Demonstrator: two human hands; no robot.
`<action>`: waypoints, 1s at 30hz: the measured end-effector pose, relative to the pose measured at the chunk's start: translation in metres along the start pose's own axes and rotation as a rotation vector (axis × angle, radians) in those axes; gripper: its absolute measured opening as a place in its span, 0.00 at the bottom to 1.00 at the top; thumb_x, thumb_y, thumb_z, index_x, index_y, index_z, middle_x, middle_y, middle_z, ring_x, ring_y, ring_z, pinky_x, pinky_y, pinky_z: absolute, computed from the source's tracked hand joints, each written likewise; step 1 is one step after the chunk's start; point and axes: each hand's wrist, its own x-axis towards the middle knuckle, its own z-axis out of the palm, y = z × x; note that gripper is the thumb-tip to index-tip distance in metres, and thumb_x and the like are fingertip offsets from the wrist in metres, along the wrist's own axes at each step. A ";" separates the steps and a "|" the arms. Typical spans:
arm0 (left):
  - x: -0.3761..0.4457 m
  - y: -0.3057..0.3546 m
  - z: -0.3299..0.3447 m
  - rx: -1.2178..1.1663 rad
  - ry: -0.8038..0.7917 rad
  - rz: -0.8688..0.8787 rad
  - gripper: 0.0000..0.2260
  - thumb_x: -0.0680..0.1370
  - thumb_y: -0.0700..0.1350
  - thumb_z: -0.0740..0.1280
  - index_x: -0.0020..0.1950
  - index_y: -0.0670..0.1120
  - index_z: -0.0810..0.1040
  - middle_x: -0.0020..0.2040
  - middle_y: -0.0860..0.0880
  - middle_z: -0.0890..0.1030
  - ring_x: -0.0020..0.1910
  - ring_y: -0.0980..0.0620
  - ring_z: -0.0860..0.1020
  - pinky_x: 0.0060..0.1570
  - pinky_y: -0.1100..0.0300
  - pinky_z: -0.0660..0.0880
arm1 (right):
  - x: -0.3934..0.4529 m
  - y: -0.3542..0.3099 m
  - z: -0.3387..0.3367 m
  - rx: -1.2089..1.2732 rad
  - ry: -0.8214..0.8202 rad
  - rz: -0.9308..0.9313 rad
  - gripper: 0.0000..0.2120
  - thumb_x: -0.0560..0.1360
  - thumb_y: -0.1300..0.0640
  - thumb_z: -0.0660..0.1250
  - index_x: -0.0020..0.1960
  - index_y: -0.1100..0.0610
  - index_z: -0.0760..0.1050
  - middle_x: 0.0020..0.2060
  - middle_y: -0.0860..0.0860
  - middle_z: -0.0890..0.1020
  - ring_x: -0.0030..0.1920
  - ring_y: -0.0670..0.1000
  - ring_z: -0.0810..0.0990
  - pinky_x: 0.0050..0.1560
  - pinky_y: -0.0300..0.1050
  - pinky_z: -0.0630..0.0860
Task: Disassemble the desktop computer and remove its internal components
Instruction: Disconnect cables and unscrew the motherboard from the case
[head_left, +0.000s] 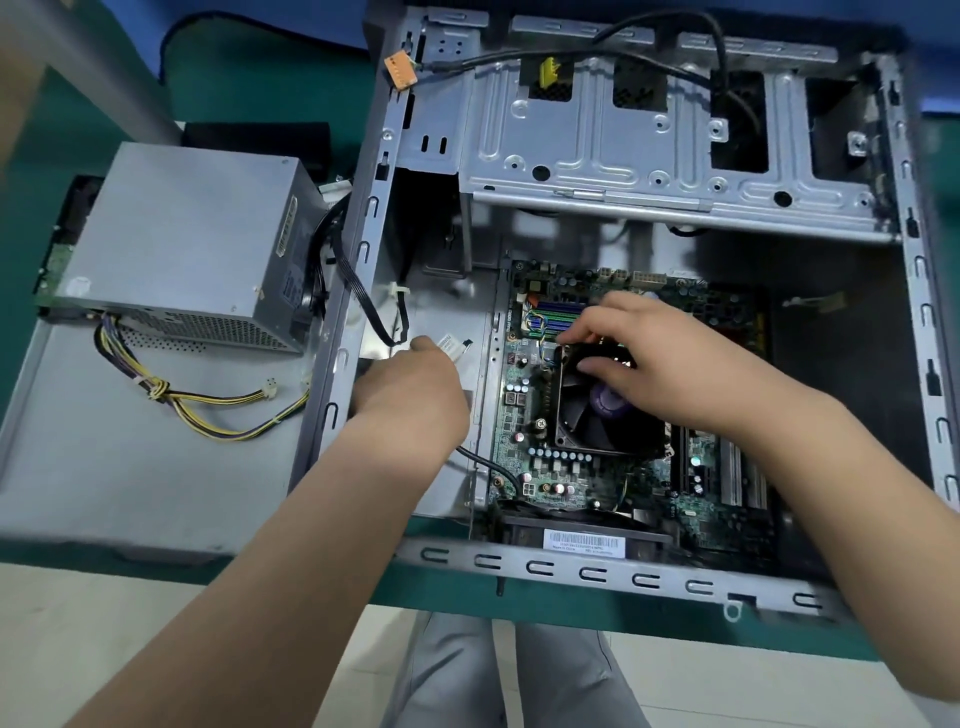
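The open grey computer case (597, 574) lies on its side with the green motherboard (550, 467) inside. A black CPU cooler fan (597, 415) sits on the board. My right hand (660, 364) rests on the fan's top, fingers curled over its upper left corner beside thin coloured wires (537, 325). My left hand (415, 389) is inside the case left of the board, its fingers curled around a black cable with a white tag (449, 344). The removed grey power supply (192, 244) stands outside, left of the case.
The power supply rests on a detached grey side panel (130, 457), its yellow and black wire bundle (208, 410) trailing over it. An empty metal drive cage (623, 145) fills the case's far half, with a black cable and an orange connector (400, 70). The table top is green.
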 end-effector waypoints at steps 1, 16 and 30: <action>0.001 -0.001 0.001 0.029 0.007 0.008 0.17 0.79 0.43 0.59 0.67 0.40 0.63 0.60 0.42 0.75 0.59 0.41 0.73 0.42 0.54 0.66 | 0.000 0.000 -0.001 -0.018 0.005 0.010 0.12 0.77 0.57 0.65 0.60 0.51 0.76 0.49 0.47 0.72 0.54 0.49 0.72 0.49 0.35 0.63; 0.009 0.023 -0.008 -0.334 0.206 0.544 0.26 0.81 0.56 0.55 0.77 0.51 0.54 0.77 0.46 0.53 0.74 0.45 0.56 0.70 0.50 0.58 | -0.044 0.041 0.002 -0.054 0.177 0.399 0.20 0.80 0.55 0.59 0.71 0.58 0.67 0.67 0.55 0.66 0.67 0.58 0.62 0.68 0.46 0.59; 0.021 0.040 0.004 -0.168 0.018 0.548 0.34 0.79 0.63 0.51 0.78 0.45 0.49 0.78 0.46 0.44 0.77 0.49 0.51 0.72 0.55 0.53 | -0.037 0.052 0.016 -0.011 -0.010 0.449 0.26 0.80 0.54 0.57 0.76 0.58 0.55 0.77 0.49 0.54 0.75 0.53 0.54 0.73 0.51 0.58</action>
